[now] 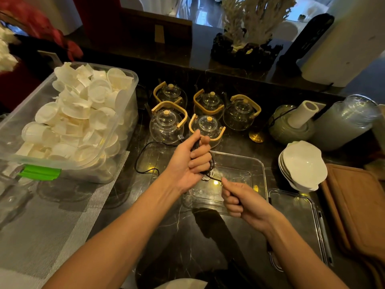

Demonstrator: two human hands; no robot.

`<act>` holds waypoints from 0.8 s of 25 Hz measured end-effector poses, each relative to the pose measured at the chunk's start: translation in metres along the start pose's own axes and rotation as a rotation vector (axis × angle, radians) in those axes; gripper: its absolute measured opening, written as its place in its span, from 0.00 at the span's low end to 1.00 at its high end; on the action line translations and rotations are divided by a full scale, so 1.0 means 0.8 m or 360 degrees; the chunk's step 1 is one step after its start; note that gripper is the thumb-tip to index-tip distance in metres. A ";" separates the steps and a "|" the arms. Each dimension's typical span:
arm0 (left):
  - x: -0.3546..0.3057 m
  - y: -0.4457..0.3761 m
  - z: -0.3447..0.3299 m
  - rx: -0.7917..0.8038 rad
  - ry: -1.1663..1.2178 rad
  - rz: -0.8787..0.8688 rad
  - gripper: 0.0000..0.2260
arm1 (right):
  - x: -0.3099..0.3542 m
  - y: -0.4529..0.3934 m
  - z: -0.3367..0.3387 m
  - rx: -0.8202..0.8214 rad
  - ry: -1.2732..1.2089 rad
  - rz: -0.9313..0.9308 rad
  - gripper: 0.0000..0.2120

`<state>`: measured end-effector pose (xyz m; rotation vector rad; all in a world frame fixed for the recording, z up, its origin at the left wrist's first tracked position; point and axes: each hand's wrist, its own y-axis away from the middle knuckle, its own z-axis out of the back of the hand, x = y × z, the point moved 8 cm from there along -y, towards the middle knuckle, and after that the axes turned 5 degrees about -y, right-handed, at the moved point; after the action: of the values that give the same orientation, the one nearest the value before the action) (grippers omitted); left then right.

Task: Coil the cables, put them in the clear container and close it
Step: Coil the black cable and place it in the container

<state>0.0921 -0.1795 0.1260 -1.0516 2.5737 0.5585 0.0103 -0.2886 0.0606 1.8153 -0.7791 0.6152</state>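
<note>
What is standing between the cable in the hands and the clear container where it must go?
Nothing visible. The left hand grips the coiled black cable right above the open clear container; the right hand pulls its end. The lid lies apart, to the right. A loose cable loop trails on the counter, left of the container.
</note>
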 end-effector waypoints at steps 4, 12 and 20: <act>0.029 0.012 -0.019 0.0207 0.0014 0.0204 0.20 | 0.004 -0.015 -0.006 0.0116 -0.0631 0.0043 0.12; 0.058 0.019 -0.023 0.0409 0.0037 0.0407 0.25 | 0.016 -0.020 -0.021 0.0069 -0.1272 0.0198 0.12; 0.068 0.016 -0.003 0.0272 -0.0362 0.0537 0.24 | 0.021 -0.013 -0.023 -0.0089 -0.0399 0.0165 0.18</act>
<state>0.0453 -0.2047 0.1083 -0.4705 2.5507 0.4921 0.0281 -0.2720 0.0725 1.8301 -1.0534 0.4315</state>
